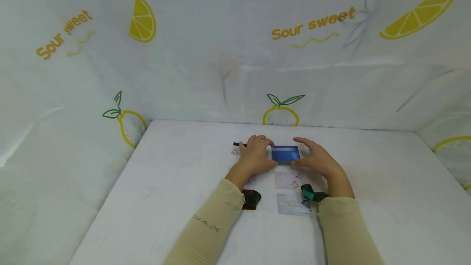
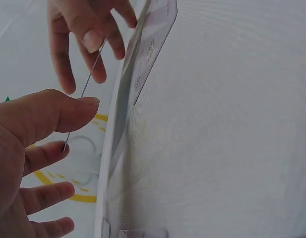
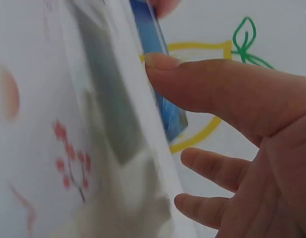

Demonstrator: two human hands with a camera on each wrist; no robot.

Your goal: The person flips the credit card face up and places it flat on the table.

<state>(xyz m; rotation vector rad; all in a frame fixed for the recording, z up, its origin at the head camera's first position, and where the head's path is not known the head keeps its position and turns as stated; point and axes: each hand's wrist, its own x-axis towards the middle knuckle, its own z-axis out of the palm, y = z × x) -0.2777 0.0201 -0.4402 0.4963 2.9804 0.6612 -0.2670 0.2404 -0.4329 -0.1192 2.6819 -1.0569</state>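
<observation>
A blue card (image 1: pixel 285 155) with a pale stripe is held up over the far middle of the table. My left hand (image 1: pixel 254 155) pinches its left end between thumb and index finger; the other fingers spread beyond. In the left wrist view the card (image 2: pixel 93 69) is seen edge-on as a thin line. At the card's right end is my right hand (image 1: pixel 319 159), its thumb touching the card (image 3: pixel 170 106) near a corner and its other fingers stretched out and apart. Just nearer than the blue card lies a pink card (image 1: pixel 288 180) with a flower print.
A silver VIP card (image 1: pixel 292 205) lies closer to me, partly under the right wrist strap (image 1: pixel 312 194). Left of it a dark red card (image 1: pixel 250 206) shows beneath the left strap. A card with a black stripe (image 1: pixel 236 149) lies behind my left hand. A lemon-print sheet (image 1: pixel 206 72) rises behind the table.
</observation>
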